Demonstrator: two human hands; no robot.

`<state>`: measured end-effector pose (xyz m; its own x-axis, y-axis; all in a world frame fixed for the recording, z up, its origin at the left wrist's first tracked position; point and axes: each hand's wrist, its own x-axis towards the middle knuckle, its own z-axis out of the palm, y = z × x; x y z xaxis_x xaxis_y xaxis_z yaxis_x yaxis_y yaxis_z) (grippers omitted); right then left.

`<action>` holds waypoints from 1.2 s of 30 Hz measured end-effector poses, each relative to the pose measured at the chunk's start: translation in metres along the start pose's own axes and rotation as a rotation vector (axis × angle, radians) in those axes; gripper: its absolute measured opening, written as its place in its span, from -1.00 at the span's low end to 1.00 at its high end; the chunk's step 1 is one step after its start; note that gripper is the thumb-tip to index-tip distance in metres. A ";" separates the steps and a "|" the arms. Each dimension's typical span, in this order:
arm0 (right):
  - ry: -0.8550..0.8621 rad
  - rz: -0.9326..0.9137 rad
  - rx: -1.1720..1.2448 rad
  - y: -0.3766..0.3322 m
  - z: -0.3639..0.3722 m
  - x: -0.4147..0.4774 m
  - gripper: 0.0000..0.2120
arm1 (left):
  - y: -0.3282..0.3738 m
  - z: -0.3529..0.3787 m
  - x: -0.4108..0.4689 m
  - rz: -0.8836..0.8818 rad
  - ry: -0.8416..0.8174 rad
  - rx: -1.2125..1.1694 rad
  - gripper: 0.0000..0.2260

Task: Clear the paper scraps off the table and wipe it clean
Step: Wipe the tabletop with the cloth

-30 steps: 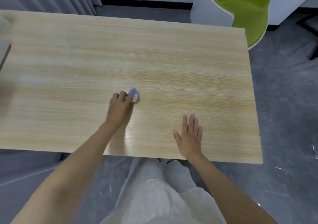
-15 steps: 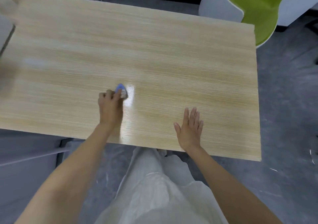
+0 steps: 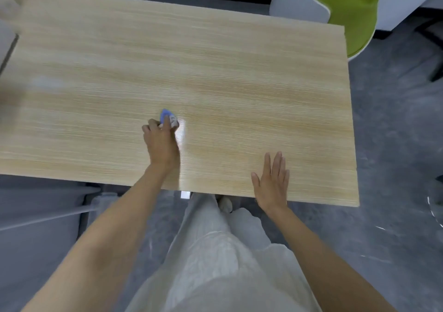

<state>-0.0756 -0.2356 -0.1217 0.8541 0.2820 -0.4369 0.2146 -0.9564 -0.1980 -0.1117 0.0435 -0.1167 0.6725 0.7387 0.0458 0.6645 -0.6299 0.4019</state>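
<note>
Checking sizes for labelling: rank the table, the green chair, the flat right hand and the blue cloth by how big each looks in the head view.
1. table
2. green chair, partly cut off by the frame
3. right hand
4. blue cloth, mostly hidden under the left hand, so its real size is unsure

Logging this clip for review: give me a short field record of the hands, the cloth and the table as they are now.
left hand: closed on a blue and white cloth, pressed to the table
right hand: open, flat on the table near its near edge
table: light wood, no paper scraps visible on it
green chair: beyond the far right corner
stage: wiping
</note>
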 end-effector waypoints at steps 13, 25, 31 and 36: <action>0.048 0.053 0.031 0.035 0.012 -0.040 -0.39 | 0.010 0.015 -0.029 0.249 -0.027 -0.003 -0.57; 0.081 0.013 0.064 0.040 0.011 -0.049 -0.47 | 0.035 0.035 -0.080 0.656 -0.187 -0.008 -0.62; 0.135 0.080 0.050 0.051 0.016 -0.058 -0.48 | 0.098 0.055 -0.133 0.436 -0.215 -0.090 -0.47; 0.175 0.266 0.101 0.078 0.011 -0.067 -0.46 | 0.111 0.081 -0.138 1.320 -0.325 -0.089 -0.52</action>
<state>-0.1216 -0.3287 -0.1175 0.9443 -0.0021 -0.3290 -0.0673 -0.9801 -0.1869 -0.1039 -0.1480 -0.1525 0.8393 -0.4937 0.2277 -0.5423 -0.7906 0.2846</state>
